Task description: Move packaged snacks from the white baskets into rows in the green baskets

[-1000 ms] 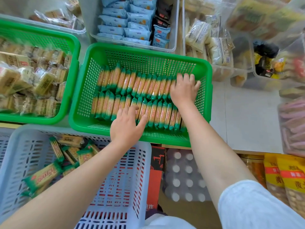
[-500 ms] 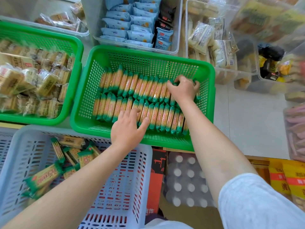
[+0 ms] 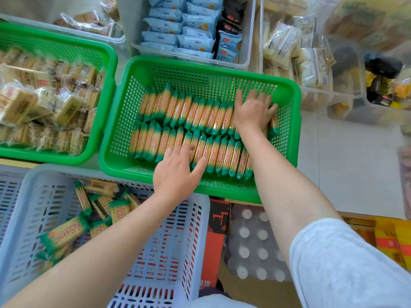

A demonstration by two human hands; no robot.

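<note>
Green basket [image 3: 295,138]: sat in the middle; held two rows of snack packs [image 3: 178,116] standing side by side
Left hand [image 3: 178,172]: fingers straight, resting flat on the near row
Right hand [image 3: 253,112]: fingers spread, pressing the right end of the far row
White basket [image 3: 195,241]: in front, a few loose packs [image 3: 64,235] lying inside

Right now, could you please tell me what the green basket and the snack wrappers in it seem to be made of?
Green basket: moulded plastic, probably; uniform colour, smooth glossy rim, regular grid holes.
Snack wrappers: thin glossy plastic film, apparently; light glints, crimped green ends, partly see-through middle.
</note>
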